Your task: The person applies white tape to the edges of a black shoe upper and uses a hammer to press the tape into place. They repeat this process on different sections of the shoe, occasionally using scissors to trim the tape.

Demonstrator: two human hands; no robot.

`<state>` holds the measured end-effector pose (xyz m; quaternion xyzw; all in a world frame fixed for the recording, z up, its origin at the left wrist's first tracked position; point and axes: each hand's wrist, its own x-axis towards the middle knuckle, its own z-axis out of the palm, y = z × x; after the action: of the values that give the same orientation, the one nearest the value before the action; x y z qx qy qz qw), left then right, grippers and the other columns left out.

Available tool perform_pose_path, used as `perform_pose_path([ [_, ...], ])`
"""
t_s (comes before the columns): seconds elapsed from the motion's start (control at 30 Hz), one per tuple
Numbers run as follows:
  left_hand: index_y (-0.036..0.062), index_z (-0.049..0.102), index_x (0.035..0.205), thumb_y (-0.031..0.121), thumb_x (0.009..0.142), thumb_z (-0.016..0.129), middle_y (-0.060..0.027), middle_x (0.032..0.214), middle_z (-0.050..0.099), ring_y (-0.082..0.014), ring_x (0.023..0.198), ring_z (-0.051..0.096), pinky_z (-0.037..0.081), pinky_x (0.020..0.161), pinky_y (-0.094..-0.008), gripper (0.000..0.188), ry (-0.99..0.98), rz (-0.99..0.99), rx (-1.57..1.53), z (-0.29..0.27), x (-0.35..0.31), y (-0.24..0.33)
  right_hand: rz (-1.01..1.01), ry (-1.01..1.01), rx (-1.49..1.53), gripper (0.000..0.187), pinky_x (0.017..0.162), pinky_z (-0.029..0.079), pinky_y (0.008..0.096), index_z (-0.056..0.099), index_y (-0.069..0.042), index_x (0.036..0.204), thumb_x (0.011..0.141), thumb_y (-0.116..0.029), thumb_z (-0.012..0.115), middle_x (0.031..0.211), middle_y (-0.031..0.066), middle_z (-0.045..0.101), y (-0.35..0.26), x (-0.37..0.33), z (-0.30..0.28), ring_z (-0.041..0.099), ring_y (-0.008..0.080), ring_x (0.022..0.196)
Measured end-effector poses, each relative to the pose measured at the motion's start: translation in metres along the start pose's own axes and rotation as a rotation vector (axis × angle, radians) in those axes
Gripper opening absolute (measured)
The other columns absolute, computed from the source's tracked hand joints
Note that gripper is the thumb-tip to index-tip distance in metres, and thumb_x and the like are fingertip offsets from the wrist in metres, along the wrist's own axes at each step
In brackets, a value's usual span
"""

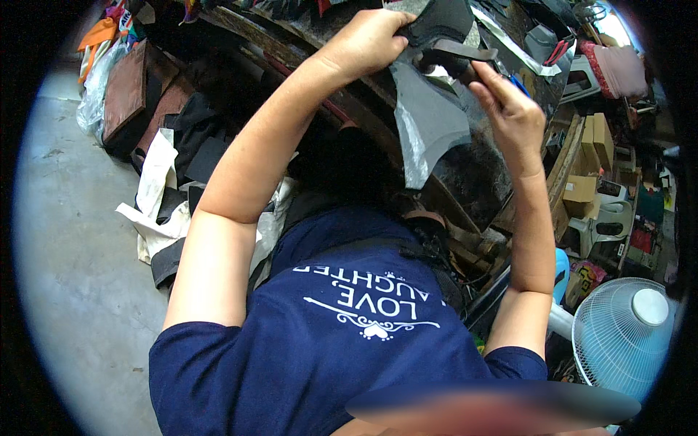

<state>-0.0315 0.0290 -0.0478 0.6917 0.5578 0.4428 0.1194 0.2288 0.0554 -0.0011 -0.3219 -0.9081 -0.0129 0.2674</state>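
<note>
My left hand [369, 45] is closed on the edge of a dark grey cut-out sheet piece [430, 120] with curved sides. The piece hangs over the near edge of the workbench, and a shiny streak catches light along its lower part. Facing it, my right hand [511, 115] has its fingers pinched on a dark curved strip [465, 52] that lies against the upper part of the sheet. Whether strip and sheet are joined I cannot tell. Beside the right fingers shows a small blue thing [519, 84], too covered to name.
Pale strips [520, 45] and a red-handled tool [558, 52] lie on the dark workbench [483, 156]. Offcuts [161, 221] and brown boards [126, 93] pile up at left. A fan [624, 330] stands at lower right, near cardboard boxes [579, 189] and white plastic chairs [611, 218].
</note>
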Motion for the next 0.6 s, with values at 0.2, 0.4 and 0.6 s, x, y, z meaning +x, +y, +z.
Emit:
perform_pose_path([
  [0.2,-0.0056,0.061,0.115,0.009,0.079,0.06,-0.0298,0.104,0.064,-0.0395,0.104,0.063,0.049,0.09,-0.0426,0.038,-0.081,-0.091,-0.019,-0.003,-0.002,0.0,0.097,0.298,0.558,0.033,0.071,0.054,0.0262,0.066,-0.009,0.122,0.09,-0.018,0.069,0.1,0.0077,0.073,-0.001,0.003,-0.005,0.069,0.0126,0.083],
  [0.4,-0.0043,0.062,0.114,0.009,0.078,0.058,-0.0297,0.104,0.064,-0.0397,0.103,0.063,0.049,0.09,-0.0431,0.039,-0.076,-0.062,-0.011,-0.002,0.002,0.0,0.028,-0.068,0.091,0.031,0.079,0.052,0.0266,0.068,-0.009,0.117,0.091,-0.025,0.068,0.101,0.0131,0.071,0.003,0.001,-0.002,0.07,0.0186,0.09],
  [0.6,-0.0038,0.061,0.116,0.007,0.078,0.055,-0.0293,0.104,0.064,-0.039,0.103,0.064,0.049,0.089,-0.0423,0.04,0.015,0.052,-0.021,-0.003,-0.001,0.005,0.104,0.196,0.432,0.031,0.078,0.055,0.0282,0.069,-0.01,0.116,0.088,-0.021,0.071,0.103,0.011,0.072,0.022,-0.016,0.004,0.071,0.0183,0.09],
])
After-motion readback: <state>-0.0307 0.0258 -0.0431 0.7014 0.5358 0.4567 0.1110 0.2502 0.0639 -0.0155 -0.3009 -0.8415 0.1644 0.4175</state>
